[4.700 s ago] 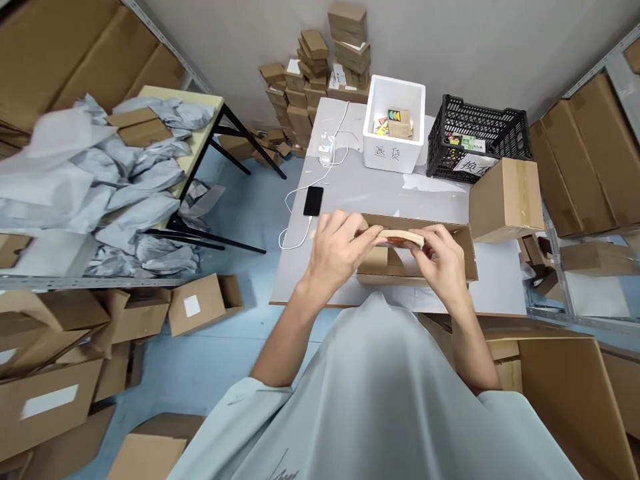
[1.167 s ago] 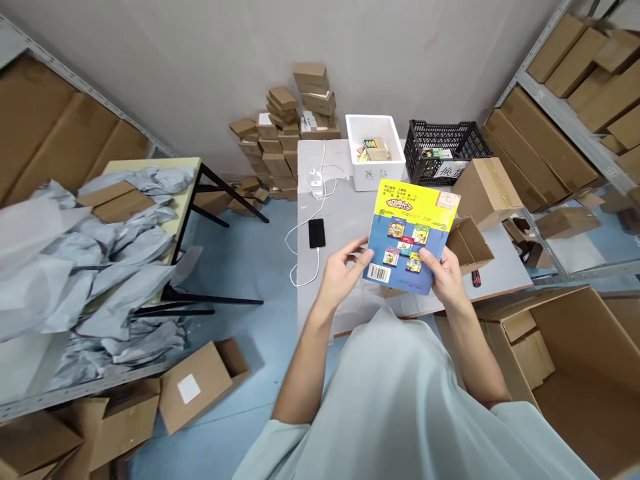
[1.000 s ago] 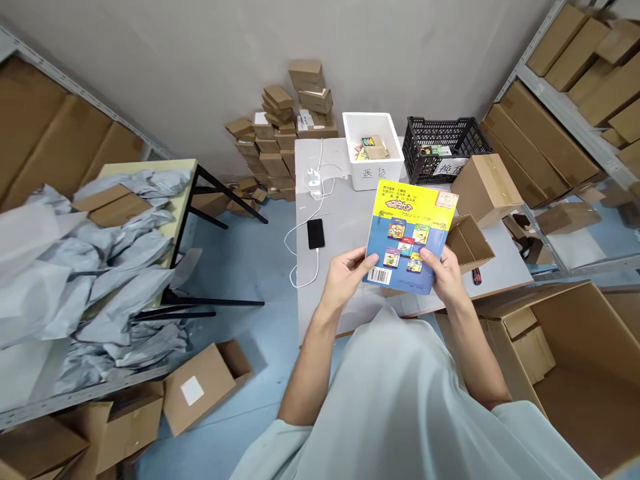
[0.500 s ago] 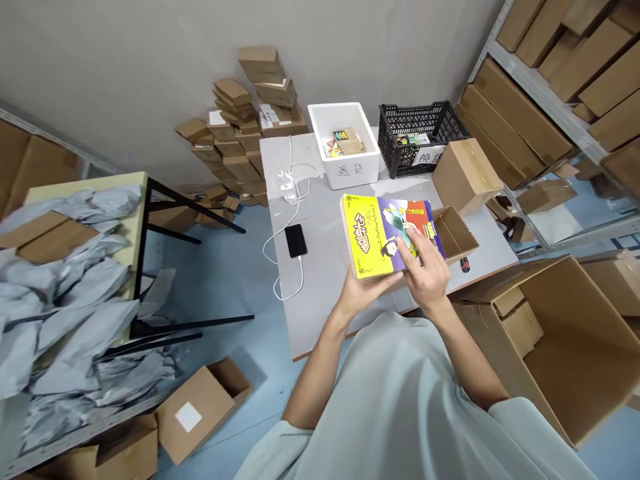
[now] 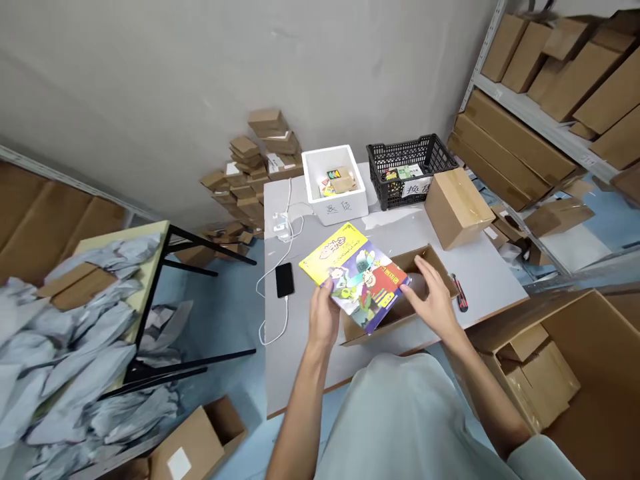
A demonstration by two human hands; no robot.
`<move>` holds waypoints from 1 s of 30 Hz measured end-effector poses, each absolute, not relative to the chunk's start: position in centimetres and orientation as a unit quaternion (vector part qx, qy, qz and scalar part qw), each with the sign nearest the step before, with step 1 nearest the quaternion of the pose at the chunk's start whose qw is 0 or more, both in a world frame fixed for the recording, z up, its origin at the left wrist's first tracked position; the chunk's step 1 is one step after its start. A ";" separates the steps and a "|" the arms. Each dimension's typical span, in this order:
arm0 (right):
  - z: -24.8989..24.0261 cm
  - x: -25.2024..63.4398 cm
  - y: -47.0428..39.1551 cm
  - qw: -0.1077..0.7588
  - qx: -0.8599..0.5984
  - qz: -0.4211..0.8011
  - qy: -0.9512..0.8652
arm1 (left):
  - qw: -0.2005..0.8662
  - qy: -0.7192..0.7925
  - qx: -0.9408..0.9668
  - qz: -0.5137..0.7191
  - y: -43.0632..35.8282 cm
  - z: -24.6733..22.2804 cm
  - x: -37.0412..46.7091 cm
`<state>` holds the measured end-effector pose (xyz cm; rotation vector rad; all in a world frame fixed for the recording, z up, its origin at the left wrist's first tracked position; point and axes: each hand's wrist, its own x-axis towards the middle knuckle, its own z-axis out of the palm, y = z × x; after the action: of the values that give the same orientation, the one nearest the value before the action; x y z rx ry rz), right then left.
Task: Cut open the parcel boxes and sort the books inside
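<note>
A yellow and purple comic book (image 5: 357, 273) is tilted above the table, its illustrated cover facing up. My left hand (image 5: 324, 317) grips its lower left edge, thumb on top and fingers underneath. By the book's right corner is my right hand (image 5: 433, 300), fingers spread and thumb at or very near the corner; whether it touches cannot be told. Under the book stands an open cardboard box (image 5: 440, 263), partly covered by the book and my right hand.
On the table (image 5: 295, 373) are a phone (image 5: 285, 279) on a white cable, a white foam bin (image 5: 345, 208), a black crate (image 5: 383, 183), a closed carton (image 5: 460, 207) and a red-black cutter (image 5: 460, 293). A large open carton (image 5: 600, 353) stands right; grey parcels (image 5: 75, 333) lie left.
The book has moved left and down in view and turned, showing more of its cover. My right hand has come off the cover to its right corner. The camera view has tilted up.
</note>
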<state>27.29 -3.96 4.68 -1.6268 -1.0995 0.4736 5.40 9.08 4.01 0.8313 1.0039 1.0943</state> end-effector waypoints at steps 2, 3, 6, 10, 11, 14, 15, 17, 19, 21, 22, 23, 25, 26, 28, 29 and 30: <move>3.9 30.6 -3.9 0.558 -0.639 0.339 -0.408 | 0.668 0.454 0.357 0.470 9.5 4.7 7.5; 3.5 32.1 -3.8 0.562 -0.606 0.408 -0.388 | 0.675 0.458 0.356 0.457 9.6 5.0 8.8; 2.3 35.7 -3.9 0.580 -0.549 0.504 -0.329 | 0.711 0.448 0.358 0.407 9.3 6.0 13.4; 1.6 40.1 -3.6 0.621 -0.570 0.478 -0.247 | 0.770 0.403 0.342 0.358 8.4 6.1 19.7; 1.5 41.2 -3.3 0.624 -0.578 0.471 -0.235 | 0.777 0.400 0.334 0.354 8.3 5.9 21.1; 1.3 44.1 -2.1 0.616 -0.586 0.470 -0.236 | 0.780 0.419 0.319 0.337 8.4 5.1 23.7; 1.2 44.8 -1.5 0.610 -0.584 0.477 -0.244 | 0.781 0.427 0.320 0.325 8.7 4.9 24.1; 0.9 45.9 0.0 0.596 -0.577 0.494 -0.259 | 0.781 0.438 0.330 0.298 9.7 4.7 24.1; 0.7 46.4 2.3 0.588 -0.564 0.509 -0.275 | 0.769 0.446 0.349 0.296 11.4 5.0 23.5; 0.7 46.2 6.0 0.595 -0.538 0.520 -0.295 | 0.743 0.457 0.366 0.323 14.2 5.6 22.7; 0.9 45.9 8.6 0.602 -0.518 0.524 -0.307 | 0.726 0.465 0.371 0.345 15.9 6.1 22.4; 1.2 45.5 11.5 0.612 -0.494 0.528 -0.320 | 0.704 0.475 0.375 0.371 18.0 6.7 22.1; 2.2 44.2 18.3 0.626 -0.441 0.543 -0.345 | 0.652 0.494 0.381 0.430 22.8 8.2 21.9; 2.9 43.4 21.8 0.630 -0.422 0.552 -0.347 | 0.622 0.505 0.378 0.464 25.4 9.1 21.8; 4.1 41.9 28.0 0.620 -0.437 0.564 -0.327 | 0.554 0.530 0.354 0.536 30.0 10.9 21.4; 4.5 41.3 30.2 0.597 -0.469 0.564 -0.326 | 0.520 0.542 0.342 0.565 31.7 11.7 20.9; 4.6 41.0 31.6 0.574 -0.495 0.563 -0.328 | 0.493 0.555 0.333 0.582 32.8 12.2 20.1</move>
<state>41.04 31.58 4.60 -1.1610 -0.7693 1.3201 20.12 32.85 12.21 0.8067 1.3463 1.4116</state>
